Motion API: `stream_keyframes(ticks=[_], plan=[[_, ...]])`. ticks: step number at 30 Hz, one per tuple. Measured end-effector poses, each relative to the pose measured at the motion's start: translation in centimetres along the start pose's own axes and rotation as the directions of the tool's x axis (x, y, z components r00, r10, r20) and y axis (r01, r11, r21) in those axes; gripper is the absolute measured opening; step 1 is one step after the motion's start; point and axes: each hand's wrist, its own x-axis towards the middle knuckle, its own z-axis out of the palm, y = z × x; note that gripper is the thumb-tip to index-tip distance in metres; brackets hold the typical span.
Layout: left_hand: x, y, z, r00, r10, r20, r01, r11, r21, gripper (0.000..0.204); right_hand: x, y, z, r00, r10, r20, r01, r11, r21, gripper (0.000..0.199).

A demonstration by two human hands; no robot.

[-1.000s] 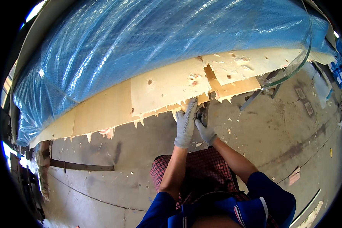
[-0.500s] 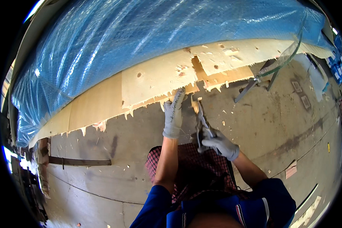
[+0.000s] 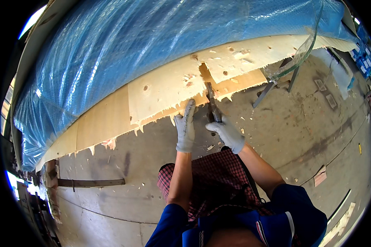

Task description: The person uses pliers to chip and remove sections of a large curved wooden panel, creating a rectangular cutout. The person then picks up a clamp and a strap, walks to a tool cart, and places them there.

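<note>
A stack of pale plywood sheets (image 3: 165,96) with a ragged, splintered front edge runs across in front of me. My gloved left hand (image 3: 186,131) grips that edge, one finger lying over the top and the others partly hidden. Just to its right, my gloved right hand (image 3: 228,132) is closed around dark metal pliers (image 3: 212,105). The jaws point away from me and touch the plywood edge at a narrow notch (image 3: 205,74), where a darker layer shows. Loose wood chips (image 3: 189,77) lie on the top sheet beside the notch.
Blue bubble wrap (image 3: 123,49) covers the far part of the plywood. A metal stand leg (image 3: 263,95) is under the right side, near a hanging clear strip (image 3: 294,68). A steel bar (image 3: 92,183) sticks out at lower left. Wood scraps (image 3: 320,176) litter the concrete floor.
My right hand has moved forward and brought the pliers from over the floor to the plywood notch. A wood splinter seen at their jaws no longer shows. My left hand stays at the edge.
</note>
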Motion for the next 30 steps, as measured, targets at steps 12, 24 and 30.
stream_keyframes(ticks=[12, 24, 30], plan=[[-0.4, 1.3, 1.1, 0.999, -0.040, 0.021, 0.043, 0.985, -0.166, 0.021, 9.0, 8.8, -7.1, 0.773, -0.628, 0.090, 0.272, 0.200, -0.941, 0.016], [-0.4, 1.3, 0.0, 0.996, -0.087, 0.018, 0.089, 0.987, -0.134, 0.020, -5.8, 10.8, -2.3, 0.828, 0.307, 0.469, -0.497, 0.790, 0.361, 0.029], [0.4, 0.4, 0.2, 0.999, -0.054, -0.002, 0.053, 0.989, -0.141, 0.023, -2.8, 7.3, -4.5, 0.991, -0.087, 0.101, 0.100, 0.987, -0.129, 0.023]])
